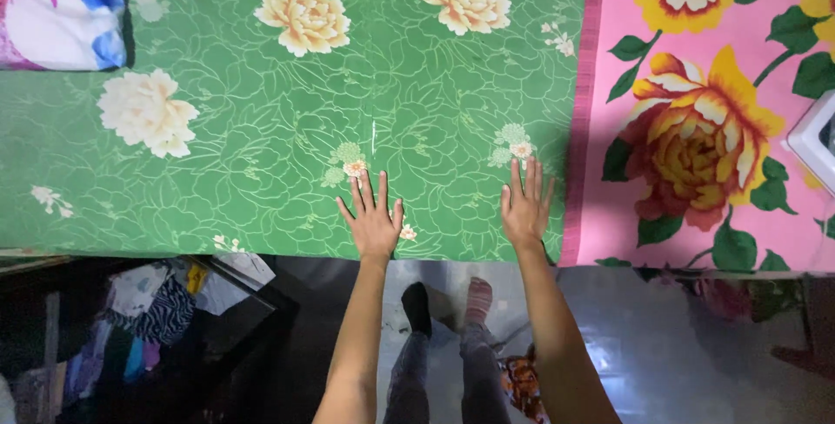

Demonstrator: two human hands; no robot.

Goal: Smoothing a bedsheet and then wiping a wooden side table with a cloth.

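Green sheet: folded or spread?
Spread. The green sheet lies flat and smooth; left hand and right hand press it, palms down.

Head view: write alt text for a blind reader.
Both hands, left hand and right hand, lie flat, fingers spread, on a green floral sheet near its front edge. A pink floral sheet adjoins it on the right.

Bed with green floral sheet (287,120) spread flat, pink floral sheet (696,111) adjoining on the right, pillow (61,6) at far left corner, both hands (374,222) palm-down near the front edge, white object (818,137) at right edge
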